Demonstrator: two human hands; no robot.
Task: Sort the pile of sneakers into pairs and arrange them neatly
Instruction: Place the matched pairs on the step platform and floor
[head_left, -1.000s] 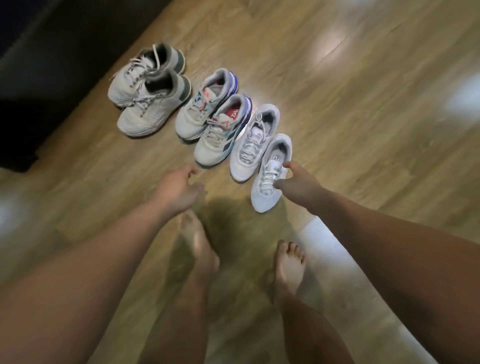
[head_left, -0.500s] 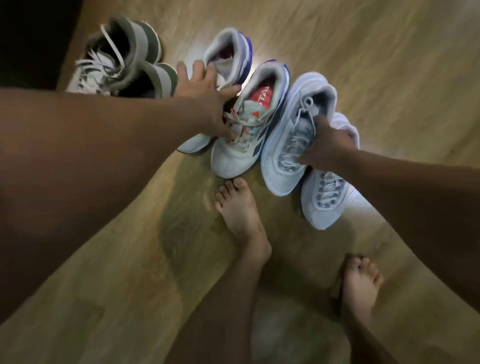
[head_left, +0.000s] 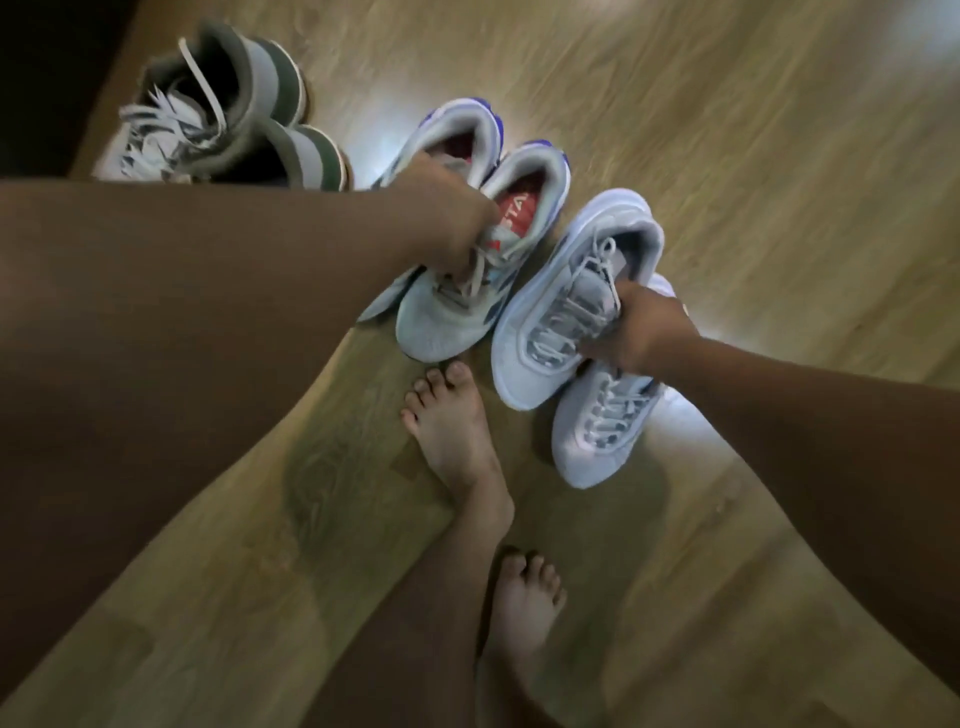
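Three pairs of sneakers lie on the wooden floor (head_left: 727, 130). My left hand (head_left: 441, 218) grips the pair of grey sneakers with blue heels and red insoles (head_left: 452, 306) at their tongues. My right hand (head_left: 641, 327) is closed on the pair of pale white sneakers; the upper white sneaker (head_left: 566, 301) is tilted over the lower white sneaker (head_left: 597, 431). A grey-and-olive pair with white laces (head_left: 228, 114) sits apart at the upper left.
My two bare feet (head_left: 452, 431) stand just in front of the shoes. A dark piece of furniture (head_left: 52, 78) fills the upper left corner beside the olive pair.
Both hands went from hovering above the floor to reaching down and closing on the shoes. The blue-heeled pair and the white pair are now pinched together.
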